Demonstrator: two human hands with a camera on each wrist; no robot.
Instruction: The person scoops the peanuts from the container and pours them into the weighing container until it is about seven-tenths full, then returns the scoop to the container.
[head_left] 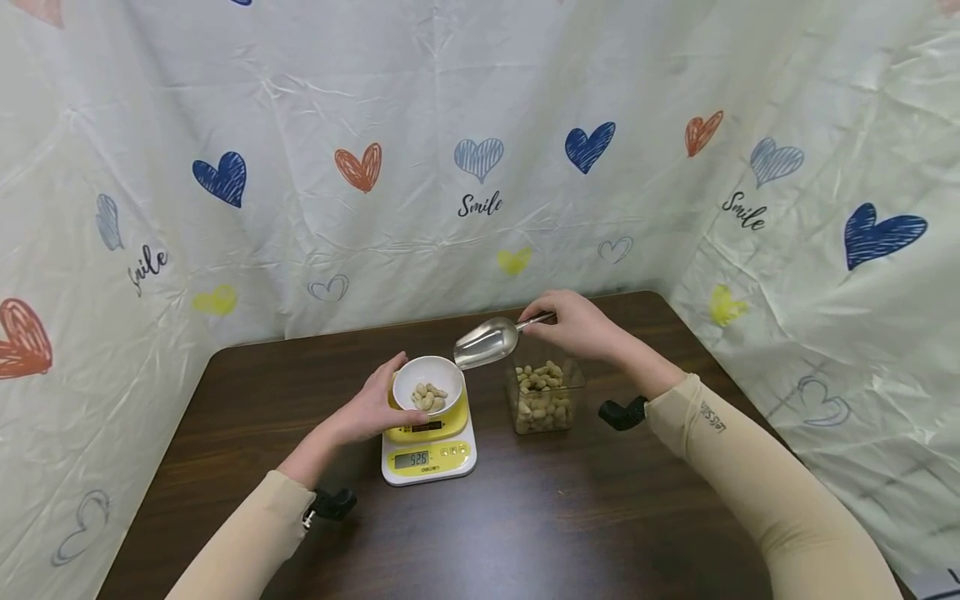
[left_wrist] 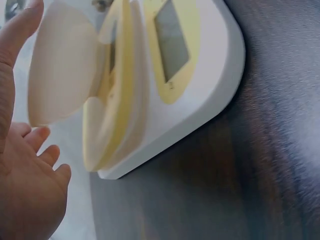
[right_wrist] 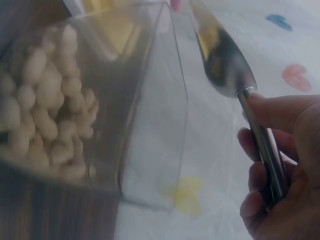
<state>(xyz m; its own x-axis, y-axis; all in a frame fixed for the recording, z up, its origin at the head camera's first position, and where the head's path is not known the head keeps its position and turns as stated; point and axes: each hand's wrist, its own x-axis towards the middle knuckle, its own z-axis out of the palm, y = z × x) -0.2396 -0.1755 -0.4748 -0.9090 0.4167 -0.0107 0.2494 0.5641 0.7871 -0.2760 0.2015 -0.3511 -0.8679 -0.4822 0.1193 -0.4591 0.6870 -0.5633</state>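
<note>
A white bowl [head_left: 405, 382] holding several peanuts [head_left: 430, 397] sits on a yellow and white kitchen scale [head_left: 429, 462]. My left hand [head_left: 375, 406] is beside the bowl, thumb along its near side and fingers spread loosely around its left; in the left wrist view the fingers [left_wrist: 36, 139] are extended, not wrapped round it. With my right hand [head_left: 570, 324] I grip the handle of a metal scoop [head_left: 486, 342]. Its empty-looking pan tilts down leftward, the tip close to the bowl's right rim. Right of the scale, a clear plastic container [head_left: 517, 408] holds many peanuts [right_wrist: 45, 105].
Scale and container stand on a dark wooden table [head_left: 525, 525]. A white curtain [head_left: 420, 250] printed with hearts hangs behind the table and along its sides. The scale's lit display [head_left: 412, 459] faces the near edge.
</note>
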